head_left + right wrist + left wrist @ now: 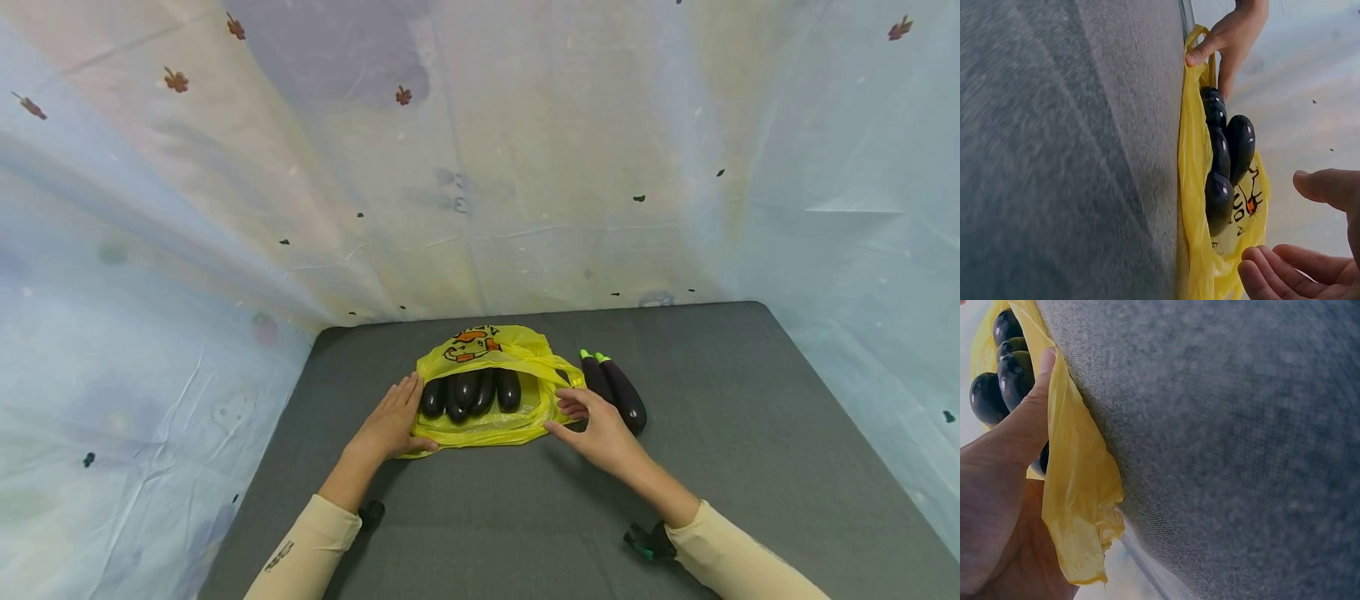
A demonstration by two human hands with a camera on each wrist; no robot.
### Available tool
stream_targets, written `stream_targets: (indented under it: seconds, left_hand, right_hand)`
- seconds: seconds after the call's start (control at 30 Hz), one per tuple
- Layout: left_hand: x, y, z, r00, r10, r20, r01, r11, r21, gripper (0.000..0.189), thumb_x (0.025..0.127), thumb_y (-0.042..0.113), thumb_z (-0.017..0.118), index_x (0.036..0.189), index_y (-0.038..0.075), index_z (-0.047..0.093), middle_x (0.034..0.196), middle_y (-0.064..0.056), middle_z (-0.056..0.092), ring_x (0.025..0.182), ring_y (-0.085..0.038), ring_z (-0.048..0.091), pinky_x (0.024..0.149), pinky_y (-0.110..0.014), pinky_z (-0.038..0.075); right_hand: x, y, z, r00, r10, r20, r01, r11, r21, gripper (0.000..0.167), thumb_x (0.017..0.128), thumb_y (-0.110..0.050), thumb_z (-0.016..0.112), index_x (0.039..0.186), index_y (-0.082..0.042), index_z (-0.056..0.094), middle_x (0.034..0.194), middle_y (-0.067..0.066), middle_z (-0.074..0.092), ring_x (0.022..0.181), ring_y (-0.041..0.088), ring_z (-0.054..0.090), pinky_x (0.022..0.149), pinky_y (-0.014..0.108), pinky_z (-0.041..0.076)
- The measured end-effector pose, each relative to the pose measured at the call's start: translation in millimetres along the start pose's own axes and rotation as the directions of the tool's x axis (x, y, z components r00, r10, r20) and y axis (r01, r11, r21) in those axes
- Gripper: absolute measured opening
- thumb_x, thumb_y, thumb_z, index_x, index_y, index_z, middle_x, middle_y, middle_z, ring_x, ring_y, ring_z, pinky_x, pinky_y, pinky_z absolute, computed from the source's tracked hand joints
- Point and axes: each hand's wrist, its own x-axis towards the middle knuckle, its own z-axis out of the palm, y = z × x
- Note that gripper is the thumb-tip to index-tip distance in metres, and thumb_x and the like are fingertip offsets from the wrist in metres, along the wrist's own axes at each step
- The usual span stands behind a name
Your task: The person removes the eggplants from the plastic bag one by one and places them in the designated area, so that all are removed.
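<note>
A yellow plastic bag [517,435] with a printed cartoon lies on its side, its mouth facing me. Several dark eggplants [465,387] show inside it, stems hidden. My left hand [393,421] rests against the bag's left side with straight fingers; the left wrist view has its thumb [1038,387] at the near rim. At the right end of the mouth, by the bag's handle, is my right hand [600,433]. In the right wrist view its fingers [1272,275] are loosely bent, thumb apart, nothing between them. Two more eggplants [626,396] with green stem ends lie just beyond it.
The grey cloth-covered table [480,517] holds the bag and eggplants near its far edge. Behind it and to both sides hangs a pale patterned sheet [525,167]. Dark straps [651,542] sit at both wrists, below the cream sleeves [307,542].
</note>
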Motion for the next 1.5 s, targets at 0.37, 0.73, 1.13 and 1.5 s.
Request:
stream_targets:
  seconds: [0.37,0.73,1.13,1.5]
  left_hand:
    - [0.2,0.2,1.1,1.000,0.000,0.019,0.000,1.000,-0.003,0.125,0.089,0.057,0.083,0.170,-0.005,0.011,0.179,-0.024,0.005,0.165,-0.040,0.010,0.135,-0.054,0.011]
    - [0.6,0.2,0.1,1.000,-0.005,0.014,0.005,1.000,0.001,0.124,0.090,0.056,0.083,0.171,-0.004,0.011,0.179,-0.022,0.005,0.166,-0.040,0.010,0.135,-0.053,0.011]
    - [-0.4,2.4,-2.2,1.000,-0.013,0.024,0.013,1.000,0.001,0.123,0.090,0.055,0.083,0.171,-0.004,0.011,0.179,-0.023,0.005,0.166,-0.040,0.010,0.135,-0.053,0.012]
    - [-0.9,2.5,-2.1,0.999,-0.017,0.027,0.017,1.000,0.015,0.123,0.090,0.057,0.082,0.171,-0.004,0.011,0.179,-0.022,0.006,0.166,-0.039,0.009,0.135,-0.052,0.011]
  right_hand:
    - [10.7,-5,15,1.000,0.017,0.018,-0.018,1.000,0.026,0.057,0.097,-0.024,0.084,0.141,0.005,0.064,0.125,0.021,0.070,0.112,0.035,0.071,0.098,0.051,0.060]
    - [29.7,-4,35,0.998,0.070,0.007,-0.071,0.996,0.060,0.051,0.096,-0.022,0.084,0.137,0.005,0.068,0.123,0.019,0.071,0.108,0.030,0.071,0.098,0.049,0.060]
    - [42.6,1,44,0.991,0.130,-0.015,-0.129,0.990,0.053,0.047,0.095,-0.025,0.086,0.130,0.002,0.070,0.115,0.015,0.072,0.102,0.030,0.070,0.092,0.045,0.060]
    - [51.0,7,49,0.989,0.144,-0.021,-0.143,0.988,0.057,0.045,0.095,-0.031,0.086,0.125,0.000,0.072,0.109,0.012,0.073,0.095,0.021,0.068,0.088,0.045,0.060]
